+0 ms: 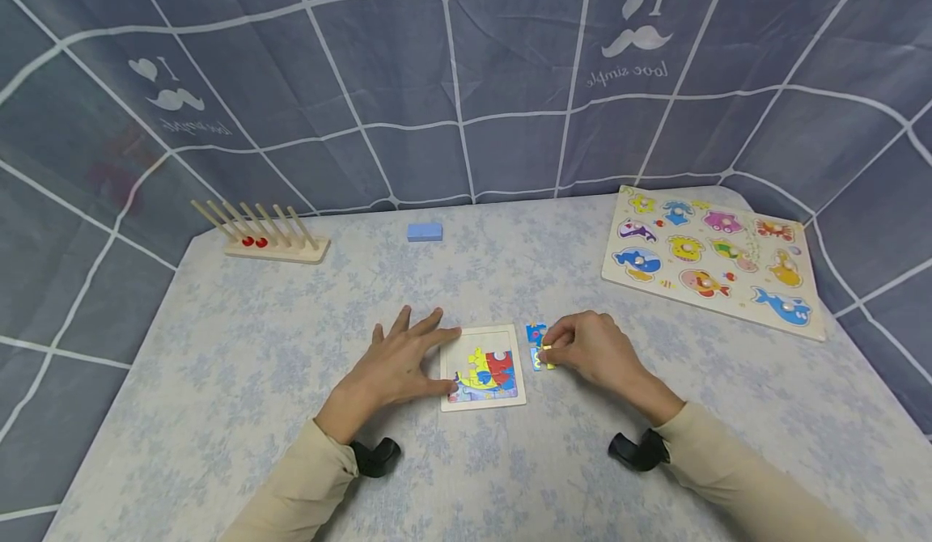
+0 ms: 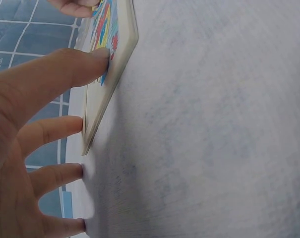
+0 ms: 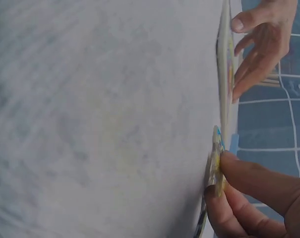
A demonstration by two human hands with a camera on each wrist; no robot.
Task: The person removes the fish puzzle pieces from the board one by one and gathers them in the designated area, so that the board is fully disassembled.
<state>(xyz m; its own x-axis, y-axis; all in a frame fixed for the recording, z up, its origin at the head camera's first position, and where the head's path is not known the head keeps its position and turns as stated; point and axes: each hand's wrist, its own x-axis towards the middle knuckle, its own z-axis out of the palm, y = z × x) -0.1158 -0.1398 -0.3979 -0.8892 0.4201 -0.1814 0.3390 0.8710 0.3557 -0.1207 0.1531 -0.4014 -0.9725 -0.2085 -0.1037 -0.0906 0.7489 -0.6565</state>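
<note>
A small jigsaw puzzle tray [image 1: 519, 388] with a pale wooden frame lies in front of me. Joined yellow, red and blue pieces [image 1: 500, 368] fill its lower part; bare wood shows above and at the left. My left hand [image 1: 393, 366] has its fingers spread, the thumb on the tray's lower left and the index fingertip at the upper left edge. Just right of the tray, my right hand [image 1: 599, 351] pinches a puzzle piece [image 3: 217, 168] with yellow on it between thumb and fingers. Loose blue puzzle pieces [image 1: 535, 334] lie beside those fingertips, partly hidden by them.
A peg puzzle board [image 1: 717, 271] with sea animals lies at the back right. At the back left stands a wooden peg rack [image 1: 280, 252] with red beads. A blue block [image 1: 425, 232] sits near the back edge, before a grey-blue curtain [image 1: 408, 162].
</note>
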